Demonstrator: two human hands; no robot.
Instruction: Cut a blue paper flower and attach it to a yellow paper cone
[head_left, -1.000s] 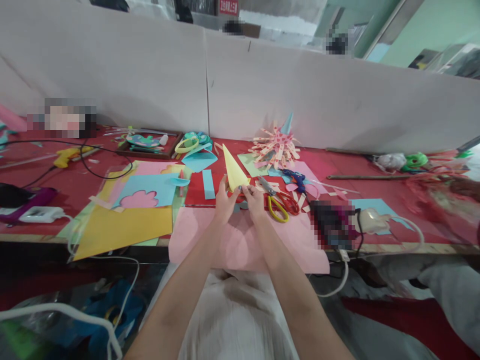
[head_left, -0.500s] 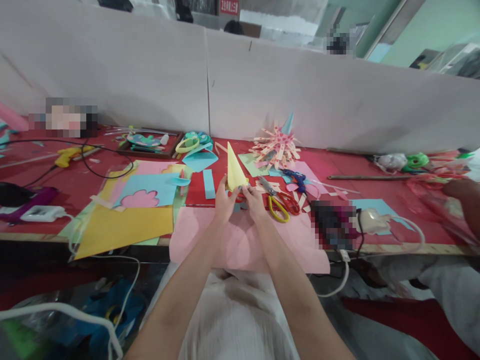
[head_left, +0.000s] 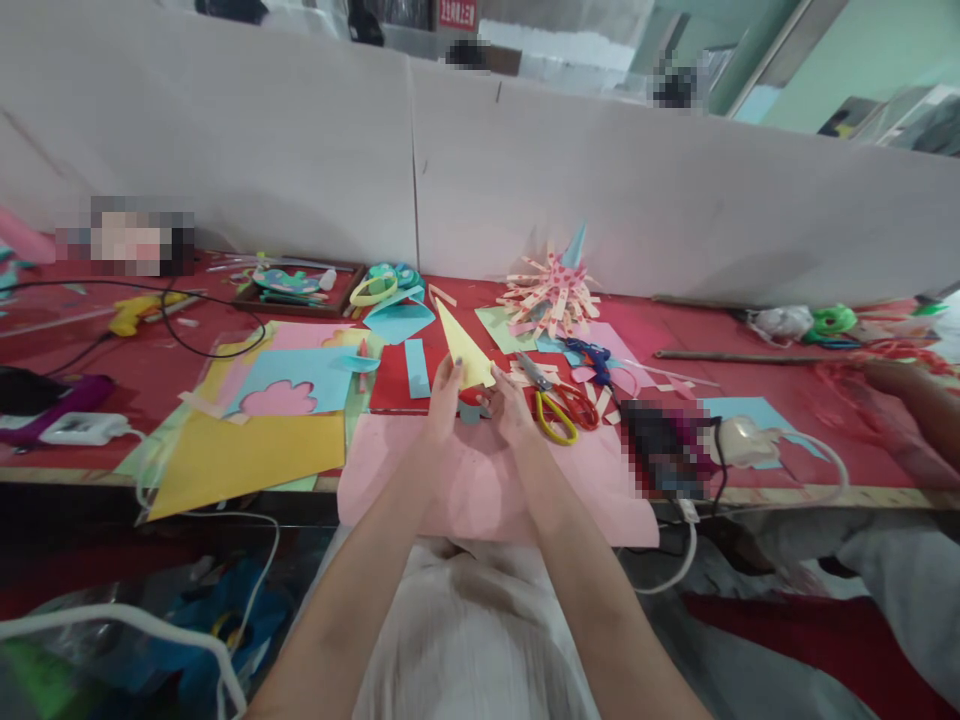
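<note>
A pale yellow paper cone [head_left: 466,352] is held above the front of the table, its tip leaning up and to the left. My left hand [head_left: 444,398] grips its lower left side. At its lower right edge, the fingers of my right hand [head_left: 510,405] are closed on the paper. Just right of my right hand lie scissors [head_left: 556,420] with yellow and red handles. Beyond them is a dark blue glue gun [head_left: 592,358]. A light blue paper strip [head_left: 417,368] lies left of the cone. Pink paper [head_left: 480,480] spreads under my wrists.
A spiky pink paper piece with a blue cone [head_left: 574,248] stands at the back. Left are coloured sheets [head_left: 255,450], a tray [head_left: 352,300] and a yellow glue gun [head_left: 133,314]. A white plug [head_left: 746,442] with cables lies right, near another person's hand [head_left: 892,380].
The yellow cone has tipped to the left and its lower part looks wider. My hands have moved slightly apart. On the right, the other person's hand has shifted left.
</note>
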